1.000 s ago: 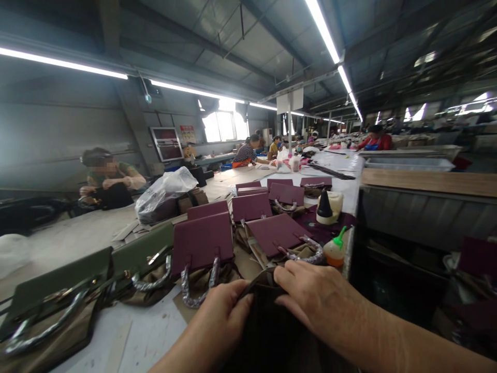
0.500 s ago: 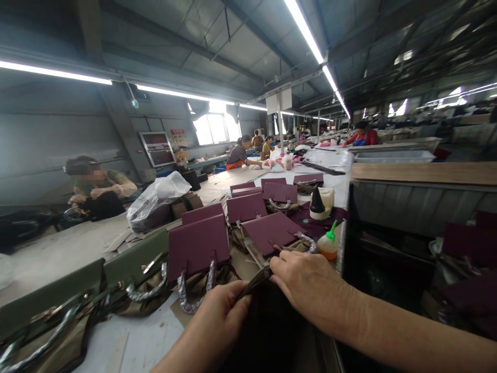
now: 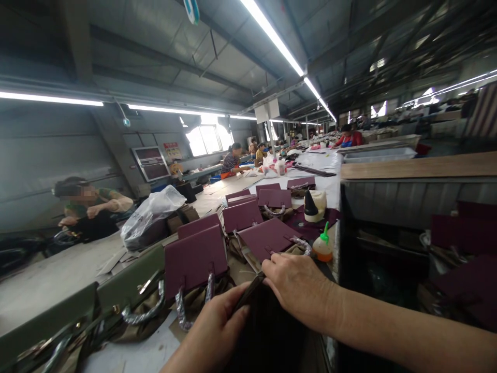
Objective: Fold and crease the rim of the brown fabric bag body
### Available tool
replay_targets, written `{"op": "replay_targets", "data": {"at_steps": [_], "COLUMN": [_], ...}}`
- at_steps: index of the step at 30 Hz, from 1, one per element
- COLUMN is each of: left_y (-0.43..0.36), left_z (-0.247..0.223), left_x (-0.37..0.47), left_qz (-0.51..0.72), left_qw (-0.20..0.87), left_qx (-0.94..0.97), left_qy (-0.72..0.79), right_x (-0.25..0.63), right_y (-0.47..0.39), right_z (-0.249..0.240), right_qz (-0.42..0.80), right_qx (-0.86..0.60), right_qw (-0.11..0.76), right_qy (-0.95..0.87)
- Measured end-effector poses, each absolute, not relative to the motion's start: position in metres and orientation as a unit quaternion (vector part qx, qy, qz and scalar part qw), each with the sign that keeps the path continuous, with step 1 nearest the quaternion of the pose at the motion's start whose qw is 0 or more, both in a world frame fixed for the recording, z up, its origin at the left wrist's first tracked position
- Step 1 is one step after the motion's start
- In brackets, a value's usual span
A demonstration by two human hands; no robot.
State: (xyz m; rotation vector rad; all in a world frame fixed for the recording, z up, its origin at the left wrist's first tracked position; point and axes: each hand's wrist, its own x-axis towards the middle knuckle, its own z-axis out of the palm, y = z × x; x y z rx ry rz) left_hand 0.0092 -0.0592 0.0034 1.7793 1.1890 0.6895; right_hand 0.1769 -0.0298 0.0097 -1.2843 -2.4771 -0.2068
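Note:
My left hand [image 3: 219, 324] pinches the upper edge of a dark brown fabric piece [image 3: 277, 336] between thumb and fingers. A short way along the same edge, my right hand [image 3: 298, 287] grips it with bent fingers. The fabric hangs down below both hands, and its lower part is too dark to make out. Just beyond my right hand lies a purple handbag [image 3: 267, 238] with a wrapped handle. Left of it, another purple handbag [image 3: 196, 261] stands on the table with its handle toward me.
Green handbags [image 3: 130, 277] line the left front. At the table's right edge stand a green-nozzled squeeze bottle [image 3: 323, 248] and a whitish container with a black cone [image 3: 310, 207]. A plastic bag [image 3: 151, 215] lies farther back. A co-worker [image 3: 87, 204] sits across the table.
The view has turned slightly to the right and tilted. Both hands still grip the fabric edge, with their grasp nearly the same.

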Motion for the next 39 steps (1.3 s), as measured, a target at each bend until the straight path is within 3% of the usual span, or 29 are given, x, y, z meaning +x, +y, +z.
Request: {"op": "replay_targets", "data": {"at_steps": [16, 39], "left_y": [-0.053, -0.038], "left_z": [0.009, 0.005], "left_x": [0.011, 0.023], "left_qz": [0.26, 0.27], "left_qw": [0.58, 0.492], "left_qx": [0.623, 0.674], "left_qy": [0.456, 0.479], "right_x": [0.173, 0.171], "right_y": [-0.03, -0.03], "right_z": [0.01, 0.014], "right_qz": [-0.067, -0.053], "right_qx": [-0.47, -0.472], "right_qw": [0.174, 0.17], "right_qy": [-0.863, -0.863]}}
